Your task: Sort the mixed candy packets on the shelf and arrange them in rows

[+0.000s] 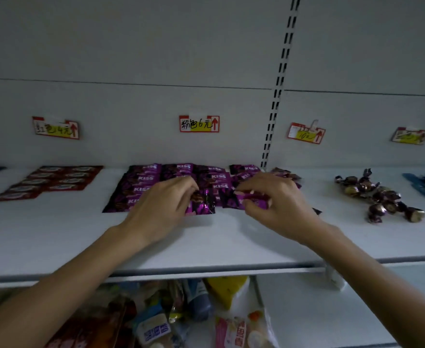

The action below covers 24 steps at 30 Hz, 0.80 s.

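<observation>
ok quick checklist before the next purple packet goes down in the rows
1. Right hand grips a purple packet: ok.
2. Left hand pinches the front packet: ok.
3. Purple rows lie below the middle price tag: ok.
4. Bare shelf in front of the rows to set it on: ok.
5. Red packets lined up on the left: ok.
6. Wrapped candies on the right lie in a loose heap: not ok.
</observation>
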{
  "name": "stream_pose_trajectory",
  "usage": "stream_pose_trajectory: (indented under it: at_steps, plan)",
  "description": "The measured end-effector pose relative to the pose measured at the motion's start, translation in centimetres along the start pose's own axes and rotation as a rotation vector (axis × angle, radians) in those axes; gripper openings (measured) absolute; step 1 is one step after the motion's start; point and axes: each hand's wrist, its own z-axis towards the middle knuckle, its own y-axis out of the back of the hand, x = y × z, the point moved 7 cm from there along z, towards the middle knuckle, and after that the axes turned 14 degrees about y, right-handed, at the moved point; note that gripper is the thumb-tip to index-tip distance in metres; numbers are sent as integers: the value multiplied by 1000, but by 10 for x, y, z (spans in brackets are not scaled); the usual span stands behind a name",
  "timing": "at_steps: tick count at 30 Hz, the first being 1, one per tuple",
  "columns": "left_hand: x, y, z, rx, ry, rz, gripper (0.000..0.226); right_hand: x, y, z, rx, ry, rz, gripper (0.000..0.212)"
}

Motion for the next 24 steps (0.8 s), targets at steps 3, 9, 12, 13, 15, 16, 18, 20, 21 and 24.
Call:
stream_pose_trajectory:
  at_steps: [3,9,12,13,15,16,18,20,21,24]
  plan:
    - [32,8,-19,88,77,58,23,35,-34,11,202,135,-8,26]
    - [50,30,-40,77,133,40,39,36,-50,23,218,20,219,51]
    - [52,33,-48,147,120,-47,36,24,-42,23,207,37,228,20]
    - [52,30,-50,180,106,-47,37,24,-46,21,277,48,236,21]
    - [53,27,-54,219,86,-17,39,27,-56,16,402,47,249,24]
    - [54,27,-55,218,81,-8,41,27,-59,16,409,47,247,23]
    - [59,31,-56,215,95,-8,53,25,-60,16,364,43,219,21]
    - [65,33,-57,227,124,20,62,25,-60,18,333,36,178,20]
    - [66,34,-57,223,125,45,63,26,-62,19,330,36,162,21]
    - [63,37,-59,160,51,100,53,26,-68,24,324,17,209,19]
